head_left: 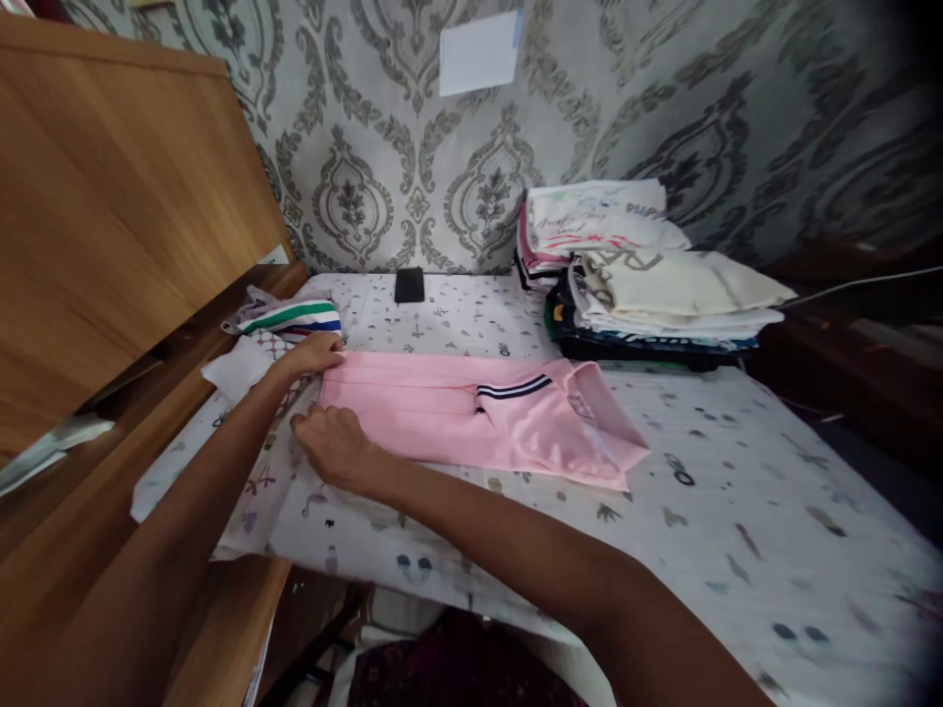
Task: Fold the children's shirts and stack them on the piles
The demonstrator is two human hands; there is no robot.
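A pink polo shirt (427, 403) lies flat on the bed-like surface, folded lengthwise into a long strip. Its collar end points right, and a sleeve edge with dark and white stripes (516, 389) lies across its upper part. At the far corner of the hem, my left hand (318, 355) pinches the fabric. My right hand (335, 447) is curled closed at the near corner of the same end, its fingertips partly hidden. Both hands are at the shirt's left end.
Two stacks of folded clothes (663, 285) stand at the back right. A crumpled striped garment (291, 316) lies back left, beside a wooden cabinet (125, 216). Near the wall is a small black flat object (410, 285). A white patterned sheet (707, 511) covers the surface.
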